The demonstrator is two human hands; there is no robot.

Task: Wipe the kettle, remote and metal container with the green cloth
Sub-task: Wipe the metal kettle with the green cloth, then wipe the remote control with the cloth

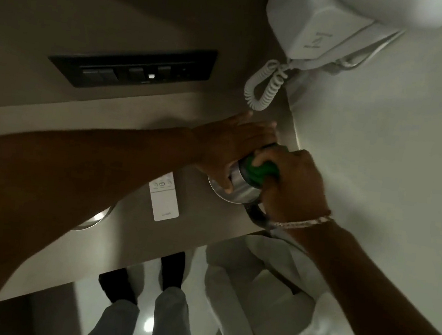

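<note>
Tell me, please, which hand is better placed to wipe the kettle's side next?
Right. The right hand grips the green cloth against the kettle, while the left hand rests flat on the kettle and holds no cloth.

My left hand (230, 151) lies flat, fingers straight, the arm reaching forward. My right hand (293, 184), just beside it, has its fingers curled round the cloth (261, 171).

Dim, soft feed, low contrast.
I get most light off the pale wall (385, 132) at right; the surface (129, 228) lies in shadow, a glare spot sits on the floor (149, 324), the left hand (230, 146) smears at the fingertips, and edges bend.
</note>
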